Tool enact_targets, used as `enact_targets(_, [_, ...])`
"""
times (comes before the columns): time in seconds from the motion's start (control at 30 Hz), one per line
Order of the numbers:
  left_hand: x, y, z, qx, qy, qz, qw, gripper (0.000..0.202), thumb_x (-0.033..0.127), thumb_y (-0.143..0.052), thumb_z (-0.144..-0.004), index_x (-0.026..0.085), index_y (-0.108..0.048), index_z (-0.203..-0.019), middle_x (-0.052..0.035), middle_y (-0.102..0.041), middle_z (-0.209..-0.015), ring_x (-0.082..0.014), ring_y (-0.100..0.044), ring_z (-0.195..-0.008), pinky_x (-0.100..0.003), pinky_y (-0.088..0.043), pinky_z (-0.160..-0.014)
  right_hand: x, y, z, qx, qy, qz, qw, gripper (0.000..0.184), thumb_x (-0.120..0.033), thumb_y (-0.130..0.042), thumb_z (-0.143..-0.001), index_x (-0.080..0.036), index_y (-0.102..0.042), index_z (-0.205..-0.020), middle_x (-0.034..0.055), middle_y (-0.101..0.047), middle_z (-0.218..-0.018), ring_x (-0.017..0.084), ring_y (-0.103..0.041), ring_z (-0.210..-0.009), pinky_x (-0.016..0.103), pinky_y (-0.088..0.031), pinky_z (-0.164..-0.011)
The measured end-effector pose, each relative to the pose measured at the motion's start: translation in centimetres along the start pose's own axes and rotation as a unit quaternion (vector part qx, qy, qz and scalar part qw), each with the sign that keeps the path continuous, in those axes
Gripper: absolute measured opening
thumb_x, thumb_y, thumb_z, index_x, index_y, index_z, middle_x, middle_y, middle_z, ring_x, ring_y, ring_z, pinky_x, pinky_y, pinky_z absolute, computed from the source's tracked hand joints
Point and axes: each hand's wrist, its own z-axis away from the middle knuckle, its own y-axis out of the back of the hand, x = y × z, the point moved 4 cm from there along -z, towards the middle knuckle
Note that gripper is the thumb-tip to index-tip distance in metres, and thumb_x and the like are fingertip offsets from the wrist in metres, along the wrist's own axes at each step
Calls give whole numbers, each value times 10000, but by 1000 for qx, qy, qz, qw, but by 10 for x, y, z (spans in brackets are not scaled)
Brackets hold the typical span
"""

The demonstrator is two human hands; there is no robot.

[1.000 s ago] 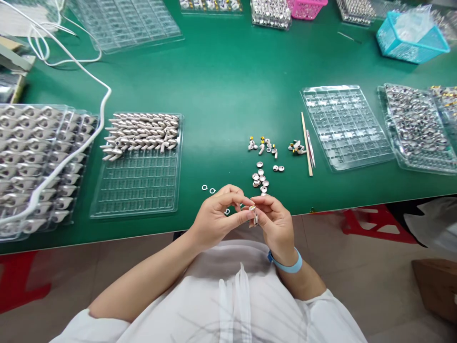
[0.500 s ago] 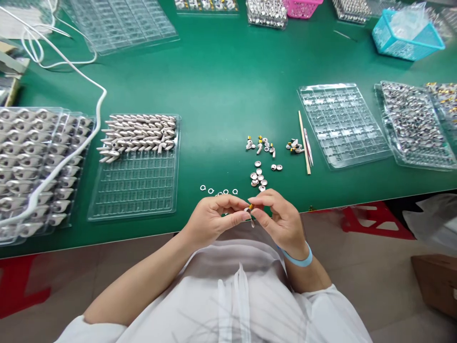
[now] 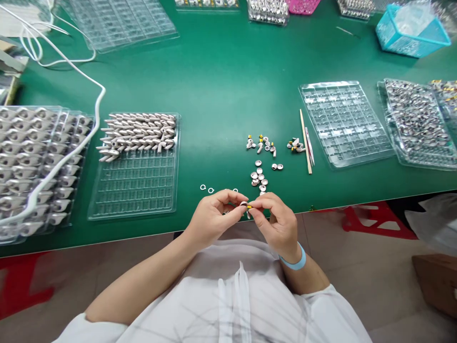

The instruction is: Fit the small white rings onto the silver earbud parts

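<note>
My left hand (image 3: pixel 213 216) pinches a small white earbud piece (image 3: pixel 244 204) between thumb and fingers, just over the table's near edge. From the right, my right hand (image 3: pixel 277 223) closes thumb and forefinger on the piece's small yellow strip (image 3: pixel 249 207). My fingers hide part of the earbud. Beyond the hands lie several round silver caps (image 3: pixel 259 177) in a loose cluster. Farther out are earbud stems with yellow tabs (image 3: pixel 260 145). Thin white rings (image 3: pixel 211 190) lie near my left fingers, some of them covered by that hand.
A partly filled tray of earbud shells (image 3: pixel 137 183) lies left, beside stacked trays (image 3: pixel 30 166) crossed by a white cable (image 3: pixel 102 97). Rightward are a wooden stick (image 3: pixel 305 143), tweezers (image 3: pixel 309 145), a clear tray (image 3: pixel 344 124) and a full parts tray (image 3: pixel 421 124). A blue basket (image 3: pixel 410 40) stands behind.
My right hand has shifted slightly left and down. The earbud piece has turned, its yellow strip now lying flatter between my hands. My left hand covers more of the white rings.
</note>
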Motion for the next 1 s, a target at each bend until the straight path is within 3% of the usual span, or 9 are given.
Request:
enact_targets(0.33, [5, -7, 2, 61, -39, -50, 996, 184, 266, -711, -765, 154, -710, -911, -62, -730, -868, -167, -684, -756, -258, -567, -718, 1, -1, 6, 4, 70, 49, 996, 242, -88, -573, -869, -247, -625, -1044, 62, -660, -899, 204, -626, -826, 379, -541, -748])
enact_targets(0.7, [0, -1, 0, 17, -43, -37, 998, 200, 286, -734, -796, 162, -762, -950, -71, -763, -882, -188, -708, -778, -287, -591, -728, 1, 7, 1, -13, 17, 42, 999, 220, -111, -580, -904, -258, -657, -1049, 40, -679, -910, 182, -639, -846, 339, -528, -735])
enact_targets(1.0, [0, 0, 0, 14, -67, -65, 996, 170, 248, -753, -777, 173, -780, -928, -62, -774, -879, -191, -717, -792, -271, -590, -707, -1, 6, -3, -19, -5, 43, 999, 121, -130, -609, -889, -223, -653, -952, 29, -666, -846, 161, -623, -772, 316, -524, -694])
